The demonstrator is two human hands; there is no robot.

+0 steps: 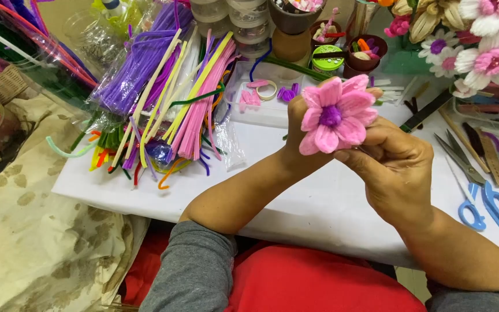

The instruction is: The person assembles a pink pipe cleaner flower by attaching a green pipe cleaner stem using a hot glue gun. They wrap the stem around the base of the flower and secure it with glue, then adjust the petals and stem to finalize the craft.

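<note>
A pink pipe-cleaner flower (335, 114) with a purple centre is held up over the white table (295, 190), facing me. My left hand (293, 134) grips it from behind on the left, mostly hidden by the petals. My right hand (397, 167) holds it from the right and below, fingers curled under the petals. The stem is hidden by both hands.
Bundles of purple, pink, yellow and white pipe cleaners (163, 86) lie at the left. Blue-handled scissors (480, 193) rest at the right. Finished pink and white flowers (480, 46), small jars and cups (327, 58), and a clear tray (261, 107) stand behind.
</note>
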